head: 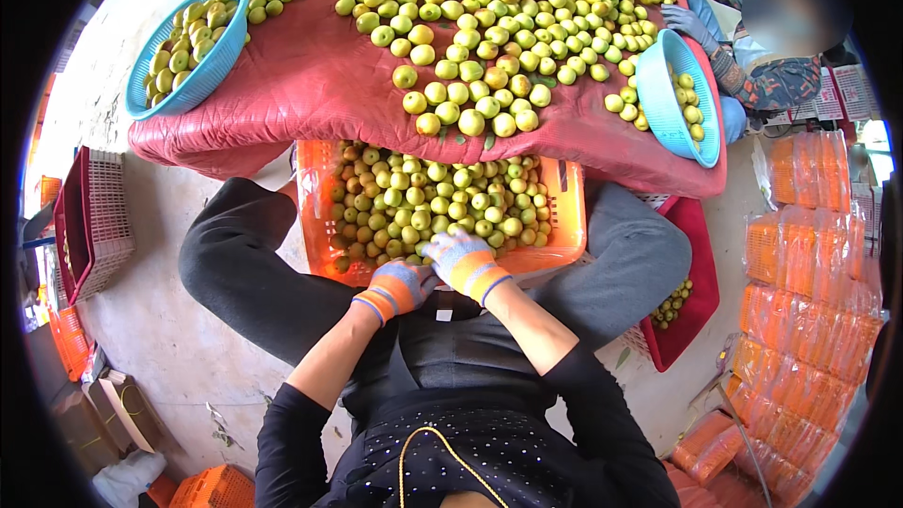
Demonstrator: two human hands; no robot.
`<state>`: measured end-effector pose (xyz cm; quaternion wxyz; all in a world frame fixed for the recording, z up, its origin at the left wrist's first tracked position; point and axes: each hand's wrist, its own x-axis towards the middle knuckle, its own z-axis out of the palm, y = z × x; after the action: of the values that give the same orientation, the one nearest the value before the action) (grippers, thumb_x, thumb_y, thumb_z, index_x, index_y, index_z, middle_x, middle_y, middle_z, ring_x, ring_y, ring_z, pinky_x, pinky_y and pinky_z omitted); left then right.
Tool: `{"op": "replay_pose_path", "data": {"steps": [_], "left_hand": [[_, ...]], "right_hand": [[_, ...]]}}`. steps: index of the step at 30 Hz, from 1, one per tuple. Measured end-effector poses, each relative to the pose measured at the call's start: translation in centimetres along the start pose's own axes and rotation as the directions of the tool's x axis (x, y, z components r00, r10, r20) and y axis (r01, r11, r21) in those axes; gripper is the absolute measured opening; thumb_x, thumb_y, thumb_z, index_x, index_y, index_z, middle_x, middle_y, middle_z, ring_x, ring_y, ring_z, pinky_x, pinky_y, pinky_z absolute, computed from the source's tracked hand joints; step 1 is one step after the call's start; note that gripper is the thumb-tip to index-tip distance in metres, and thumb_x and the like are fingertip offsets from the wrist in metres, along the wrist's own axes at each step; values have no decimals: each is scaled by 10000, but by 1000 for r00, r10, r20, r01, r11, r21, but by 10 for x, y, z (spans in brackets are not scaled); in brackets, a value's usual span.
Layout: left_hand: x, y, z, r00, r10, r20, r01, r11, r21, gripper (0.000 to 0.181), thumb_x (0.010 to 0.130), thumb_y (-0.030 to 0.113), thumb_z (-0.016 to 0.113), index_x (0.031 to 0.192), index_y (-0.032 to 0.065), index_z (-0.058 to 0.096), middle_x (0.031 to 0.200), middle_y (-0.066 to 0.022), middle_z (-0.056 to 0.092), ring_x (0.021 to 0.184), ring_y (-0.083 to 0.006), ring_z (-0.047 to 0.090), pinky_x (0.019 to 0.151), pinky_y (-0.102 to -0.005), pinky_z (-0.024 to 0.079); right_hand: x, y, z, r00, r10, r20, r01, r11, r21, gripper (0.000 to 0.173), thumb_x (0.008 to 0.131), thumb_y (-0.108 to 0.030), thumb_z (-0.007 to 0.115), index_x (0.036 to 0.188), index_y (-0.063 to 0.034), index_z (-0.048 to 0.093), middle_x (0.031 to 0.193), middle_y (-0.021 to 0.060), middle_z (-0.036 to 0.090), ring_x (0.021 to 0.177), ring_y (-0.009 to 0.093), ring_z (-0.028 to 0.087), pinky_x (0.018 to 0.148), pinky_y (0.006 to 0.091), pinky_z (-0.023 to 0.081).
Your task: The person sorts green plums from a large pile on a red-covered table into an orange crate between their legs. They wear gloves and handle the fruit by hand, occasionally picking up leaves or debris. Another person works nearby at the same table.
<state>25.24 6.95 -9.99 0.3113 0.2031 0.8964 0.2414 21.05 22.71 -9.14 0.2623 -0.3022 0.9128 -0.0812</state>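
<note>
Both hands wear knitted gloves in orange, grey and purple. My left hand (396, 287) is at the near rim of an orange plastic crate (575, 215), its fingertips close to my right hand. My right hand (462, 262) reaches over that rim and touches the small green fruits (416, 204) that fill the crate. The fingers are partly hidden, so whether either hand grips a fruit cannot be told. Beyond the crate, many more green fruits (487, 35) lie loose on a table covered by a red quilted cloth (303, 77).
Blue plastic baskets of fruit stand on the cloth at left (236, 56) and right (656, 102). A co-worker's gloved hands (688, 22) are at the table's right edge. Red-lined crates stand at left (77, 226) and right (695, 289). Wrapped orange crates (804, 310) are stacked far right.
</note>
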Motion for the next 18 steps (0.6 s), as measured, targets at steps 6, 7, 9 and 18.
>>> {"op": "replay_pose_path", "data": {"steps": [6, 7, 9, 18], "left_hand": [[15, -14, 18, 991, -10, 133, 22, 996, -88, 316, 914, 316, 450, 1061, 105, 634, 1126, -200, 598, 968, -390, 576, 844, -451, 478], [21, -18, 19, 991, 16, 134, -3, 996, -95, 322, 914, 316, 449, 1077, 108, 633, 1129, -198, 597, 990, -389, 563, 863, -445, 469], [33, -30, 26, 986, 81, 144, -66, 992, -108, 334, 916, 315, 447, 1108, 114, 632, 1135, -194, 596, 1036, -386, 536, 902, -433, 451], [89, -38, 3, 986, -23, -166, 28, 999, 32, 495, 777, 321, 607, 1267, 294, 545, 1252, -224, 507, 1017, -371, 578, 859, -422, 493]], "right_hand": [[2, 13, 43, 995, -102, -25, 104, 977, 184, 380, 839, -162, 579, 1215, -220, 587, 1340, 121, 471, 1210, 386, 448, 968, 407, 441], [5, 14, 46, 997, -77, -21, 80, 985, 153, 365, 851, -165, 558, 1211, -221, 588, 1348, 114, 466, 1214, 384, 446, 969, 408, 441], [15, 19, 47, 1000, -14, -15, 15, 996, 93, 341, 874, -171, 514, 1203, -222, 589, 1363, 101, 456, 1223, 381, 441, 971, 410, 440], [65, 77, 2, 970, 188, -155, -199, 978, -57, 270, 877, -254, 513, 1117, -299, 628, 1423, -7, 384, 1297, 319, 375, 921, 601, 395]]}}
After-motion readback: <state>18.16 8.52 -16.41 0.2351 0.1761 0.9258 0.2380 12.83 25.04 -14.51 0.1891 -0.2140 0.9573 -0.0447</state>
